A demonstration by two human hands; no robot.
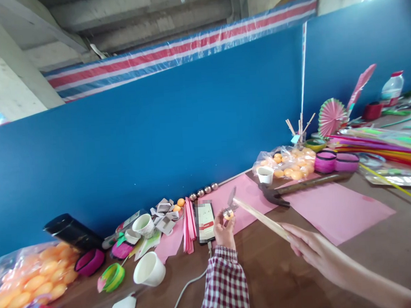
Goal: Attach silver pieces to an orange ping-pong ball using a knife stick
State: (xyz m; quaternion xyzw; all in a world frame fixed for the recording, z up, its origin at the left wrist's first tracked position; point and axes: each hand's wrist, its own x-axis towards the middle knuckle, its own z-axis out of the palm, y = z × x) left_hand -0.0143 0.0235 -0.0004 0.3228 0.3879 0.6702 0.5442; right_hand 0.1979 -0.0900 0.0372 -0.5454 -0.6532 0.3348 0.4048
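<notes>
The left hand pinches a small orange-and-silver ball between its fingertips, above the near left part of a pink sheet, while the right hand is closed around the handle of a wooden-handled tool. The tool's metal head sits at the ball's far side; whether the 2 touch, I cannot tell. With so little of the ball gripped, a sideways push from the metal could pop it loose, and being round, it might roll off among the 4 metallic balls on the far left. A slip of the tool could catch the fingertips close by. The phone lies just left of that hand, so a stray wrist could knock it, or the plaid sleeve could snag its white cable.
</notes>
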